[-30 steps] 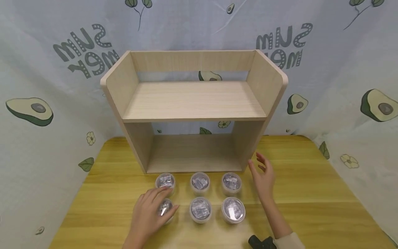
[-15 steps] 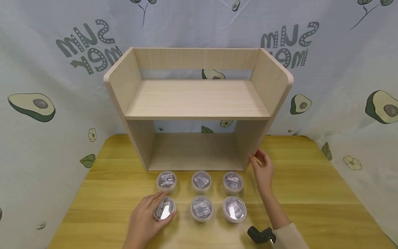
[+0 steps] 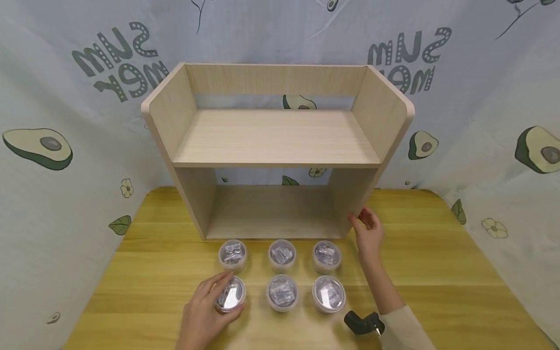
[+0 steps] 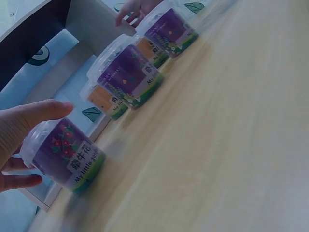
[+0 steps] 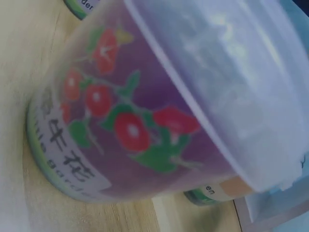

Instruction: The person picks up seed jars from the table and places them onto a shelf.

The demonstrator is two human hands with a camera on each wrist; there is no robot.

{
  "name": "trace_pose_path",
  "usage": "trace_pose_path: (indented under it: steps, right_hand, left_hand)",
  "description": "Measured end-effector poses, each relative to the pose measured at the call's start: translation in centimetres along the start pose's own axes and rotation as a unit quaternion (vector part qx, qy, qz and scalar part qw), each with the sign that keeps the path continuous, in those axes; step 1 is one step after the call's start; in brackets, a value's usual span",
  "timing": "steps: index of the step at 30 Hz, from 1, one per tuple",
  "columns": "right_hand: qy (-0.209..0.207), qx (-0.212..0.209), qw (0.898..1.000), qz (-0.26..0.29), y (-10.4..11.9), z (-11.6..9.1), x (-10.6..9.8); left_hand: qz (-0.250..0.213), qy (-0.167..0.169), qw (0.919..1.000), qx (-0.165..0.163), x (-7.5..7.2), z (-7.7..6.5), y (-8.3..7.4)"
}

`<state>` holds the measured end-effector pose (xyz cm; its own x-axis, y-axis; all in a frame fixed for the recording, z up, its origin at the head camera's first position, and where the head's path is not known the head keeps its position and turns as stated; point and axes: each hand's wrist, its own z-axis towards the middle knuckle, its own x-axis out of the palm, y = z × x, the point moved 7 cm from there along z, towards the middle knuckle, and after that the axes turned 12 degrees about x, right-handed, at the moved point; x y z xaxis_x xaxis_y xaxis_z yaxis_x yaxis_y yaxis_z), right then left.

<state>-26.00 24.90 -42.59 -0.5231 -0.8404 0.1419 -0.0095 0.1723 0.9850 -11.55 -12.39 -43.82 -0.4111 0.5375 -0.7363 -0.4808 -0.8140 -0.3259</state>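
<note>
My left hand (image 3: 207, 308) holds the front-left lidded plastic cup (image 3: 232, 293), thumb on one side and fingers on the other. In the left wrist view that cup (image 4: 65, 157) shows a purple label with red flowers and a green base band. My right hand (image 3: 369, 236) pinches the lower front edge of the right side panel of a pale wooden two-tier shelf (image 3: 275, 138), thumb on the inner side. The right wrist view is filled by a purple-labelled cup (image 5: 130, 111); the right hand does not show there.
Several more lidded cups stand in two rows before the shelf, among them a back-left cup (image 3: 233, 253), a front-middle cup (image 3: 282, 292) and a front-right cup (image 3: 328, 294). A dark bent device (image 3: 364, 323) sits by the right sleeve. A printed cloth (image 3: 472, 97) hangs behind the table (image 3: 437, 272).
My left hand has drawn slightly nearer and settled round the front-left cup, showing more of its lid. The right hand's fingers have closed onto the shelf's side panel.
</note>
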Motion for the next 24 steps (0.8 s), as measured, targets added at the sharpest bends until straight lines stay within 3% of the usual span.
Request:
trace_pose_path:
  steps: [11,24]
  right_hand:
    - [-0.027,-0.021,0.999,-0.003,-0.18,0.32,-0.08]
    - [-0.026,-0.012,1.000,0.001,-0.48,0.10,0.08]
  left_hand:
    - [-0.054,0.080,0.9931,-0.067,0.56,0.79,0.36]
    - [-0.103,0.041,0.9922,-0.058,0.77,0.62,0.45]
